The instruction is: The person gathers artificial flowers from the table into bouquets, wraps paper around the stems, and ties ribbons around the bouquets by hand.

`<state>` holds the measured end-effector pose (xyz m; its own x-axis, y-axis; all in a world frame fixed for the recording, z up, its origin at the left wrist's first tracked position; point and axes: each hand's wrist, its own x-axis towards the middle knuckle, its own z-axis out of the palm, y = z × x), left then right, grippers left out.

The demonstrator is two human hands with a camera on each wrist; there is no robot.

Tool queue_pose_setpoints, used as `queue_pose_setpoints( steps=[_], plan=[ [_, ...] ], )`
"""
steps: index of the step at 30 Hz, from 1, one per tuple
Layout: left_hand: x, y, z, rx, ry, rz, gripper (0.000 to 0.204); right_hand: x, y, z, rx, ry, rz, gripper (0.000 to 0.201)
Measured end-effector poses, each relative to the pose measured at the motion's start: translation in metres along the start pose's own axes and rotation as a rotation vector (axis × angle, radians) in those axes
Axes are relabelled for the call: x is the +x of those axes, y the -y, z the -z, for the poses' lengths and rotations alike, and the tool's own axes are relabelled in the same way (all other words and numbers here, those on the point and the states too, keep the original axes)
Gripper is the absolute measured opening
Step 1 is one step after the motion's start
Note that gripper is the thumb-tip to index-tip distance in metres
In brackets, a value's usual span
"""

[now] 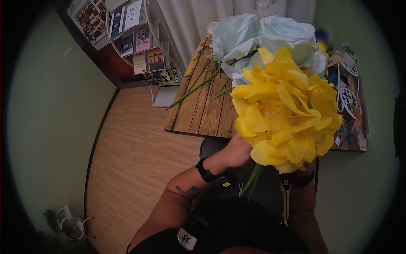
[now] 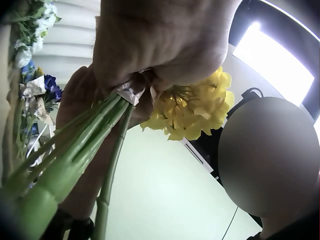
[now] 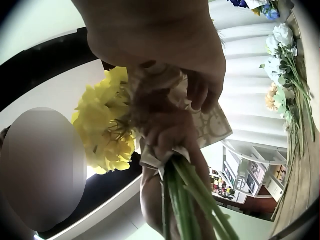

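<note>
Large yellow artificial flowers [image 1: 287, 114] are held up before the chest, their green stems [image 2: 85, 145] pointing down. My left hand [image 1: 239, 150] grips the stems just below the blooms. Pale paper [image 2: 131, 92] is wrapped round the stems there, at the fingers. My right hand [image 3: 165, 45] is on the other side, fingers curled at a cream patterned sheet of wrapping paper [image 3: 215, 127] that sticks out past the stems. In the head view the yellow blooms hide most of the right hand.
A wooden table [image 1: 211, 114] stands ahead, with pale blue roses [image 1: 270, 42] and loose green stems [image 1: 194, 91] on it. White metal scrollwork [image 1: 350, 101] and scraps lie at its right. A magazine rack [image 1: 141, 46] stands beyond, at left, by a curtain [image 1: 186, 25].
</note>
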<state>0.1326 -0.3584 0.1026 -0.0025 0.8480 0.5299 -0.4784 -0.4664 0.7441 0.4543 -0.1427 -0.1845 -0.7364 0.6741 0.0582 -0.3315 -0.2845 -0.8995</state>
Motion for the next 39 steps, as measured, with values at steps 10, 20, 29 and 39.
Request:
queue_pose_setpoints(
  steps=[10, 20, 29, 39],
  plan=[
    [-0.038, 0.006, 0.017, 0.570, 0.178, 0.162, 0.058, -0.006, 0.049, -0.114, 0.236, 0.046, 0.037, 0.056],
    [-0.052, 0.039, 0.021, 0.282, 0.068, 0.124, 0.056, 0.048, 0.179, -0.218, -0.191, -0.091, 0.311, 0.040],
    [-0.078, 0.065, 0.030, -0.685, 0.016, 0.433, 0.058, 0.086, 0.036, -0.041, 0.572, -0.190, 0.187, 0.041],
    [-0.041, 0.004, -0.047, -0.123, 0.032, 0.285, 0.079, 0.091, 0.271, -0.163, -0.293, 0.220, -0.137, 0.061]
  ],
)
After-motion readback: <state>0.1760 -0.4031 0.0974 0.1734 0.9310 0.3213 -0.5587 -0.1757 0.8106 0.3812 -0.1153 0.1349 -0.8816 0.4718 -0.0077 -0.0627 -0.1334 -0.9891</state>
